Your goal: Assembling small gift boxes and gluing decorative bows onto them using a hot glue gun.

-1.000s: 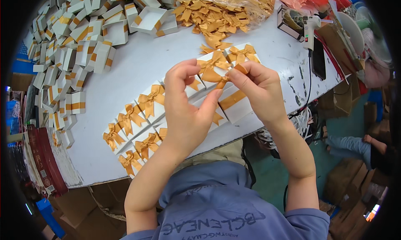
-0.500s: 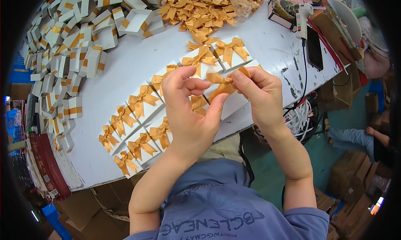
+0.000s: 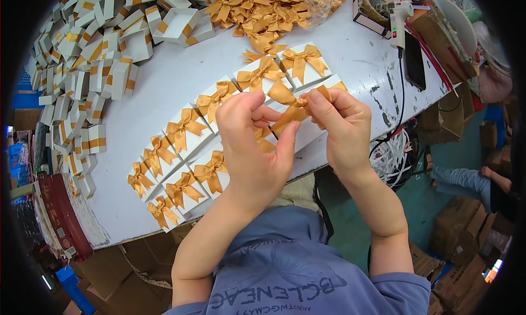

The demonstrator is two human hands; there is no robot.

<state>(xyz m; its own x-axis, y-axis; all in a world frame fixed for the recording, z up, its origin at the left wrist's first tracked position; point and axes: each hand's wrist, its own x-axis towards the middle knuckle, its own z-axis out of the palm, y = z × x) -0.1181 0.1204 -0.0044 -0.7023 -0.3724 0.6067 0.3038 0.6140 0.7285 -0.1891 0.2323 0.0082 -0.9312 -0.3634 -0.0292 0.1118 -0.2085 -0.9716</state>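
Observation:
My right hand (image 3: 350,129) pinches a gold satin ribbon bow (image 3: 282,94) by its knot, between thumb and fingertips. The bow's loop and tail point toward my left hand (image 3: 249,150). That hand is open and cupped, its thumb apart from the curled fingers, with the thumb tip close to the bow's tail. Whether it touches the ribbon I cannot tell. Beneath both hands stand rows of small white boxes (image 3: 204,139), most topped with a gold bow (image 3: 185,130). Part of the rows is hidden behind my hands.
A heap of white boxes with gold bands (image 3: 137,45) covers the table's far left. Loose gold bows (image 3: 257,19) spill from a clear plastic bag (image 3: 323,0) at the back. At the right lie a corded glue gun (image 3: 398,24) and a dark phone (image 3: 415,66).
The bow has turned a little in my right fingers, so its loop now stands higher and shows broader. My left hand has shifted slightly to the right.

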